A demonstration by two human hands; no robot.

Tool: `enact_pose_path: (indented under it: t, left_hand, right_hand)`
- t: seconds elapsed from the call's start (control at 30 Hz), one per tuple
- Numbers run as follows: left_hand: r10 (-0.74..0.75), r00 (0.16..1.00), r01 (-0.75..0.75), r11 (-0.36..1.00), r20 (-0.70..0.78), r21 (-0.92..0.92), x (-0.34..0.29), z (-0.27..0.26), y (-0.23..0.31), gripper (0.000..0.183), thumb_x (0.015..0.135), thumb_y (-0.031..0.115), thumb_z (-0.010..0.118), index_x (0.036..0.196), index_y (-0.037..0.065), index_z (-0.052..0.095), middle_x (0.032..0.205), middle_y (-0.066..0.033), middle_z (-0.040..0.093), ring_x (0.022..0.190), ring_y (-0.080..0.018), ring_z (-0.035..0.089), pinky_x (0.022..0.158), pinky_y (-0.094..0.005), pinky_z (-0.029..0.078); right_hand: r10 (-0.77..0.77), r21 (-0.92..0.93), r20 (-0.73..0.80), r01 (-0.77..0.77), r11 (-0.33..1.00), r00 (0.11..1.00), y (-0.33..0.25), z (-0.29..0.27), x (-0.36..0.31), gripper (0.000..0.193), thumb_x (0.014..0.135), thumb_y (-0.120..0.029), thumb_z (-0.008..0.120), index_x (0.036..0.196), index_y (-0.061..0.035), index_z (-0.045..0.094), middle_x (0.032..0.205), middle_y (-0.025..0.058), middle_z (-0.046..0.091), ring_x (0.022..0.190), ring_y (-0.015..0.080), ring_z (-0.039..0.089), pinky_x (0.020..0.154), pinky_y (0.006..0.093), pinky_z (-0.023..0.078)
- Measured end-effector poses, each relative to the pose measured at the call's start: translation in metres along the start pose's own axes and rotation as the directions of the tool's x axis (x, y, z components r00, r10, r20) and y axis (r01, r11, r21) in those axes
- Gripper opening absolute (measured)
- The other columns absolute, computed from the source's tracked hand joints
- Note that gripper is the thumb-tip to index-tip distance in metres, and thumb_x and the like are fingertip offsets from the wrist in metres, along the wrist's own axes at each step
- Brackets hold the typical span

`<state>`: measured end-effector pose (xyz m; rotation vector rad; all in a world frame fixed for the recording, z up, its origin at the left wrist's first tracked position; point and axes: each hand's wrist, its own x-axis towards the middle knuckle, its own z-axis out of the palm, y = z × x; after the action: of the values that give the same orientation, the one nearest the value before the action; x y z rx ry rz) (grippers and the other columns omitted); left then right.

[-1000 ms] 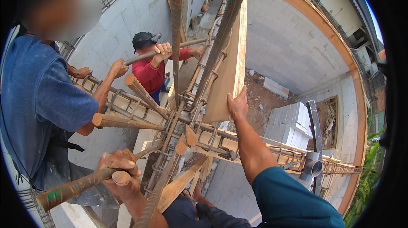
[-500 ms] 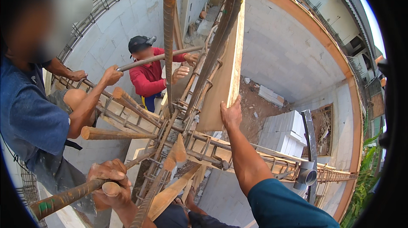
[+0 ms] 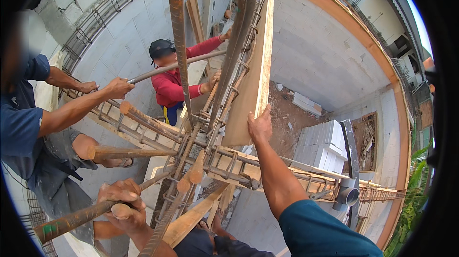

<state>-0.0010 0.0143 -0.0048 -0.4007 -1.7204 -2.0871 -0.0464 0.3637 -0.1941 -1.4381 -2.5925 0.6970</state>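
Observation:
My left hand (image 3: 126, 205), at the lower left, is wrapped round a thick ribbed steel bar (image 3: 71, 220) with a green-painted end. A second bar end (image 3: 122, 211) pokes up at its fingers. My right hand (image 3: 259, 127) grips the lower edge of a tall wooden formwork panel (image 3: 248, 96), thumb and fingers on its batten. This panel stands beside the rebar cage (image 3: 224, 132). Two thick upright bars (image 3: 178, 32) rise from the cage joint between my hands, and rusty bar ends (image 3: 196, 173) stick up toward me.
At left, a co-worker in blue (image 3: 28, 128) holds a long steel pipe (image 3: 177, 65). Below, a co-worker in red (image 3: 174, 84) reaches toward the cage and panel. White blocks (image 3: 320, 147) are stacked on the ground far below. A grey pipe fitting (image 3: 346, 195) sits by the right beam.
The co-worker in red has stretched one arm up behind the upright bars. The co-worker in blue has leaned back to the left. The upright bars' tops have tilted left. My hands keep their holds.

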Motion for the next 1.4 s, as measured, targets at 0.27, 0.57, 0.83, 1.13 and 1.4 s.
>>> enact_pose_path:
  t: [0.27,0.57,0.83,1.13,1.4]
  left_hand:
    - [-0.002,0.999,0.003,1.000,0.047,-0.011,0.0015,-0.0061,0.0000,0.049,0.087,0.054,0.063,0.079,0.006,0.050,0.049,0.0018,0.037,0.037,-0.0051,0.033,0.039,-0.0205,0.025]
    - [0.008,0.999,-0.008,1.000,0.039,0.004,0.0025,-0.0015,0.0024,0.049,0.088,0.054,0.062,0.079,0.007,0.051,0.049,0.0020,0.038,0.037,-0.0047,0.031,0.039,-0.0213,0.024]
    - [0.017,0.999,-0.018,0.999,0.034,0.026,0.0012,-0.0039,0.0006,0.050,0.089,0.054,0.059,0.078,0.007,0.050,0.049,0.0026,0.034,0.036,-0.0048,0.027,0.039,-0.0211,0.023]
    - [0.036,0.997,-0.037,0.999,0.064,0.015,0.0034,-0.0038,-0.0004,0.049,0.090,0.054,0.057,0.079,0.007,0.049,0.049,0.0023,0.035,0.036,-0.0043,0.028,0.039,-0.0205,0.023]
    - [0.035,0.999,-0.035,0.999,-0.002,0.024,0.0049,-0.0021,0.0000,0.052,0.088,0.055,0.060,0.074,0.006,0.050,0.045,0.0013,0.037,0.034,-0.0065,0.032,0.037,-0.0209,0.023]
  right_hand:
    - [0.000,0.034,0.014,-0.001,0.999,1.000,-0.0010,-0.0019,-0.0039,0.081,0.087,-0.041,0.054,0.151,-0.0111,0.015,0.132,0.0215,0.050,0.104,0.0429,0.060,0.092,0.0500,0.046]
    - [0.003,0.008,0.030,-0.003,1.000,1.000,-0.0033,-0.0002,-0.0022,0.080,0.089,-0.040,0.054,0.151,-0.0083,0.014,0.133,0.0217,0.048,0.103,0.0429,0.060,0.091,0.0498,0.047]
    - [0.000,0.004,0.015,0.000,1.000,1.000,-0.0045,0.0031,-0.0036,0.080,0.090,-0.041,0.052,0.151,-0.0076,0.014,0.131,0.0217,0.049,0.102,0.0429,0.060,0.090,0.0505,0.046]
    - [-0.021,0.009,0.007,0.021,1.000,1.000,-0.0045,0.0008,-0.0051,0.080,0.089,-0.041,0.052,0.151,-0.0092,0.014,0.129,0.0215,0.050,0.104,0.0420,0.060,0.090,0.0500,0.046]
    - [0.059,-0.019,0.076,-0.058,0.998,0.995,-0.0052,-0.0046,-0.0018,0.082,0.088,-0.041,0.053,0.152,-0.0116,0.011,0.134,0.0201,0.049,0.107,0.0413,0.059,0.092,0.0489,0.047]
